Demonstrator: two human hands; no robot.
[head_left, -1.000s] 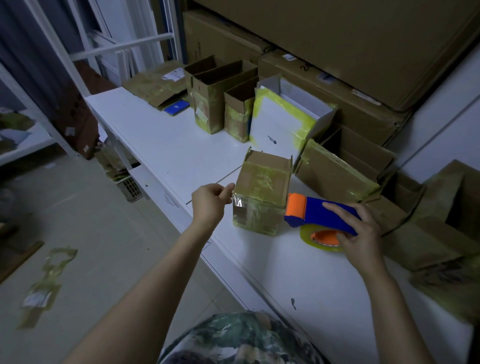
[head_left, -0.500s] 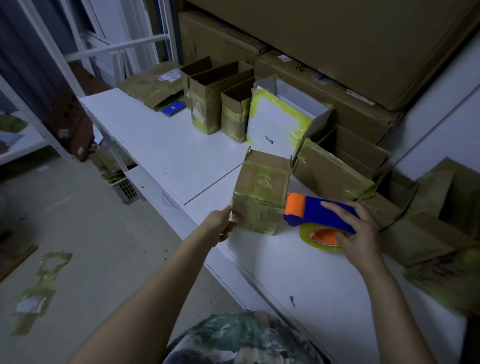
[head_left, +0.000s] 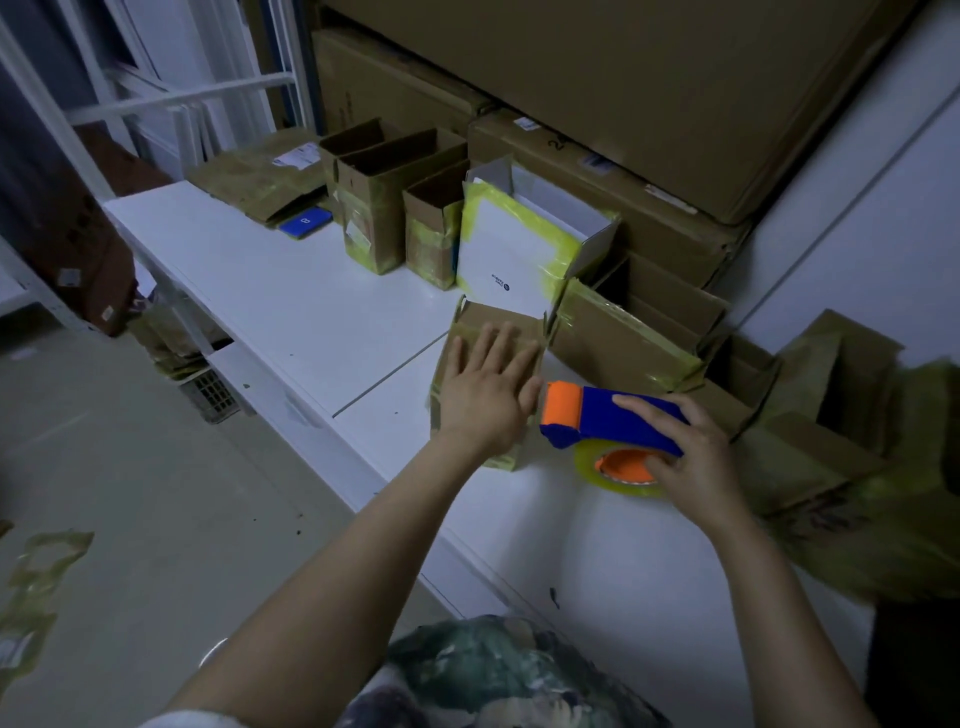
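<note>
- Left hand (head_left: 485, 392) lay flat, fingers straight, on a taped cardboard box (head_left: 470, 325) on the white worktop (head_left: 291, 291).
- Right hand (head_left: 691, 457) gripped a blue-and-orange tape dispenser (head_left: 597, 415) just right of the box.

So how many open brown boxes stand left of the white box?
3. A tall box in the middle, a shorter box beside the white box, and a rear box behind the tall one, mostly hidden; more may be out of sight.

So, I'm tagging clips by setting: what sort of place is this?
Likely a parcel-packing stockroom: big brown cardboard cartons stacked behind the white worktable, a small tape-wrapped cardboard box, and a blue-and-orange tape dispenser.
</note>
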